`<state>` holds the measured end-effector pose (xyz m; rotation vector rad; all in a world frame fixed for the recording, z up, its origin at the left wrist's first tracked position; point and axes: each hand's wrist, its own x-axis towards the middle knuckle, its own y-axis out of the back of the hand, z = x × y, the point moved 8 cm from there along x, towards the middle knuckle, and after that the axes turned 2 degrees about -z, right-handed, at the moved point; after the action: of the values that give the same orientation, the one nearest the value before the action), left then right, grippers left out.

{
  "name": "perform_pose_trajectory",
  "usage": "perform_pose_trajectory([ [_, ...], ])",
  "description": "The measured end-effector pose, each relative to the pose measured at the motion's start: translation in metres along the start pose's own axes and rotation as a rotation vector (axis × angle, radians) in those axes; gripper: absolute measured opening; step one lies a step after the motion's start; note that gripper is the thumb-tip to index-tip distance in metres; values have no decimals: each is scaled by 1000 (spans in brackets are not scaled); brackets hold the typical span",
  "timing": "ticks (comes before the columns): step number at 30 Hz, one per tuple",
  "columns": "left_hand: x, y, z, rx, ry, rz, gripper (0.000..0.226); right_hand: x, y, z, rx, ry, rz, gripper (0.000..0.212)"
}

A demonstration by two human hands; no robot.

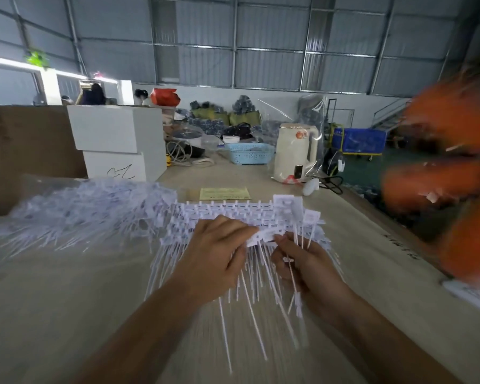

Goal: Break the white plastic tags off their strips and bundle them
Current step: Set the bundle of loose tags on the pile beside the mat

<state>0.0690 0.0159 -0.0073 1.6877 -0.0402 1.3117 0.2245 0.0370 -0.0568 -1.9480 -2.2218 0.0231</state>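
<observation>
White plastic tags (pixel 284 210) sit in a row on a flat strip (pixel 233 210) near the middle of the pale wooden worktop (pixel 67 300). Each tag has a small square head and a long thin tail, and the tails fan out toward the person like straws. A big fluffy heap of loose tags (pixel 81 209) lies to the left of the strip, inside clear plastic.

The left hand (pixel 219 253) reaches in from below with a bare arm, its fingers curled down over the strip, pinching one white piece (pixel 263 235) at the edge. The right hand (pixel 302 261) is just beside it — its fingers are curled round a few thin tails and its thumb tip touches the same white piece. The two hands are nearly touching.

Farther back stand two white boxes (pixel 114 137), a cream kettle (pixel 295 151) wrapped in clear plastic, a light blue basket (pixel 248 156) with little holes, and a yellow paper slip (pixel 225 194). On the right are blurry orange shapes (pixel 452 167) — too smeared to tell what they are.
</observation>
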Motion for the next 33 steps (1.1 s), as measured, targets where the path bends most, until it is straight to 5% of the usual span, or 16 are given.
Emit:
perform_pose_trajectory([
  [4, -4, -8, 0, 88, -10, -44, 44, 1, -3, 9, 93, -51, -58, 32],
  [11, -2, 4, 8, 121, -121, 39, 26, 1, -13, 15, 68, -49, -159, 38],
  [21, -2, 10, 19, 12, -173, -6, 49, -9, -16, -13, -272, 287, -178, 55],
  [25, -4, 10, 20, -22, -180, -31, 54, -12, -22, -21, -382, 350, -197, 45],
  [33, -6, 4, 12, -128, -141, -64, 41, -11, -25, -19, -465, 438, -235, 39],
])
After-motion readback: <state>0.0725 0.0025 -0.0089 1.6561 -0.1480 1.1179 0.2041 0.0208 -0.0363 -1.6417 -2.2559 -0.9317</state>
